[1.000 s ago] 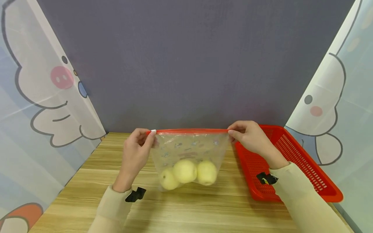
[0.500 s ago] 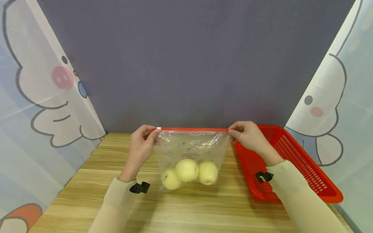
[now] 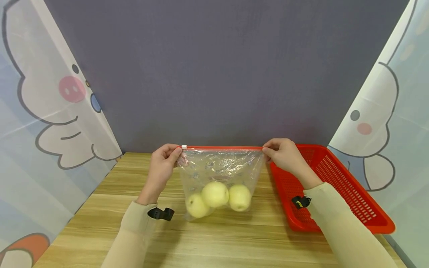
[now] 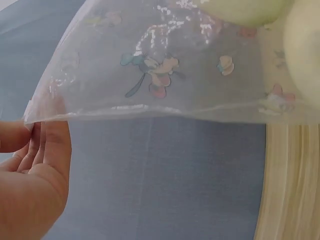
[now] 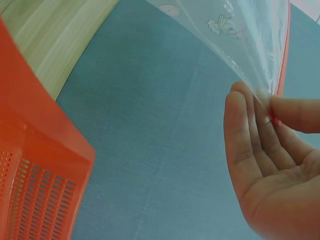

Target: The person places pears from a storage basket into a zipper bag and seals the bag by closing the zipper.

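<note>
A clear zip bag point(image 3: 221, 167) with printed cartoon figures hangs between my two hands, its red zip edge stretched straight across. Three pale yellow-green fruits, like apples or pears point(image 3: 215, 194), sit at the bottom of the bag, near the tabletop. My left hand point(image 3: 162, 163) pinches the left top corner, beside the white slider point(image 3: 184, 147). With thumb and fingers my right hand point(image 3: 285, 156) pinches the right end of the red edge. The right wrist view shows the zip bag's corner point(image 5: 265, 75) gathered under the thumb.
At the right a red plastic basket point(image 3: 348, 186) with slotted walls stands partly behind my right forearm. The wood-grain table point(image 3: 214, 242) ends at a dark grey panel point(image 3: 214, 74). Printed cartoon curtains point(image 3: 50, 111) flank both sides.
My left hand has moved a little right and up with its corner of the bag. The red edge has gone from slightly gaping to a straight, thin line. The right hand has hardly moved.
</note>
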Motion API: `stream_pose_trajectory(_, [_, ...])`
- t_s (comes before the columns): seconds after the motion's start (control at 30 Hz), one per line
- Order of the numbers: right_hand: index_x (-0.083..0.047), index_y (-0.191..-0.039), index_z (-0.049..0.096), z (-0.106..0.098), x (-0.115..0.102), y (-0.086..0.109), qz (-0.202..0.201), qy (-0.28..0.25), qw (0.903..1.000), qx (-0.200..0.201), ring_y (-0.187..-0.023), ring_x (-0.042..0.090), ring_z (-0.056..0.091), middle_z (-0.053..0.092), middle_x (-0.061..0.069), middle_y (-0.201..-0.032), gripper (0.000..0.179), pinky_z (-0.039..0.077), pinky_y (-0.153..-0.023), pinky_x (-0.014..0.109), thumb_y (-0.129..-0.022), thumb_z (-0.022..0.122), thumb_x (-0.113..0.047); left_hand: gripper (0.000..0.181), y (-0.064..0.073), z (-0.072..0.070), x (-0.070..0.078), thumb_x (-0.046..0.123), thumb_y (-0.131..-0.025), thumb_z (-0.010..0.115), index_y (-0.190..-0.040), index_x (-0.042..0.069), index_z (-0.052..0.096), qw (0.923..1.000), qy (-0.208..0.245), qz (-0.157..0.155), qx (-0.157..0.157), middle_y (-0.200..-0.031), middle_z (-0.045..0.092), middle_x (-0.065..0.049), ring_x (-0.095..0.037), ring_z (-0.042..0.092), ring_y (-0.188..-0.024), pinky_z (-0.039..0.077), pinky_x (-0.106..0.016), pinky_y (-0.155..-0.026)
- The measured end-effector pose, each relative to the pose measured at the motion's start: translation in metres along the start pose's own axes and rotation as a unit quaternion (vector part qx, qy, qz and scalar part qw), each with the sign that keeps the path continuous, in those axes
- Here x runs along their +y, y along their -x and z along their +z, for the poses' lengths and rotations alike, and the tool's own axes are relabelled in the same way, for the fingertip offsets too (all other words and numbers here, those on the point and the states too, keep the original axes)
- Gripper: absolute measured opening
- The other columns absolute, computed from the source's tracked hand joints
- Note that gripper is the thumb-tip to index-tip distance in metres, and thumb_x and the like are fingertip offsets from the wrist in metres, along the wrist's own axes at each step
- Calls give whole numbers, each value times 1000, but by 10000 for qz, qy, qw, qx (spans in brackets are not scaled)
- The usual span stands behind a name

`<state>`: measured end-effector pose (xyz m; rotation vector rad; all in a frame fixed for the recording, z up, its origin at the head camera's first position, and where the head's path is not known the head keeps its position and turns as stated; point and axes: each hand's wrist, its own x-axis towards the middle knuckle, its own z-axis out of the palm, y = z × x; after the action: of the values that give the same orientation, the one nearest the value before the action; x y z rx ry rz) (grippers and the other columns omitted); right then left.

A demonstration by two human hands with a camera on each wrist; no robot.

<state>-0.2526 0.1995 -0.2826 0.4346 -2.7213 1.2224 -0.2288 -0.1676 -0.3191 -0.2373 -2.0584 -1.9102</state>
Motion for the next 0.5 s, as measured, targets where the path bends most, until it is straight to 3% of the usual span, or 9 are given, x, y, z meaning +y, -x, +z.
stream_pose_trajectory(0.13, [3, -106, 72, 3, -1, -1, 2, 30, 10000, 31, -71, 19, 69, 71, 12, -84, 17, 59, -66, 40, -100, 63, -11, 17, -1, 3, -2, 5, -102, 61, -107, -11, 62, 9991, 399, -142, 33, -79, 69, -3, -10, 67, -64, 59, -25, -65])
stream_pose_trajectory(0.3, [2, -109, 70, 5, -1, -4, -12, 272, 9996, 40, -72, 19, 68, 70, 13, -87, 18, 59, -69, 38, -100, 60, -10, 15, 0, 8, -2, 2, -102, 60, -105, -13, 61, 9982, 588, -99, 27, -75, 70, -4, -11, 69, -62, 60, -27, -63])
stream_pose_trajectory(0.5, [-1, -118, 68, 9, -8, -7, -289, 906, 9954, 120, -92, 29, 64, 71, 14, -107, 24, 53, -82, 46, -99, 58, -12, 15, 1, 12, 3, 1, -102, 59, -106, -14, 60, 9960, 891, -66, -49, -77, 71, -7, -15, 71, -63, 62, -34, -65])
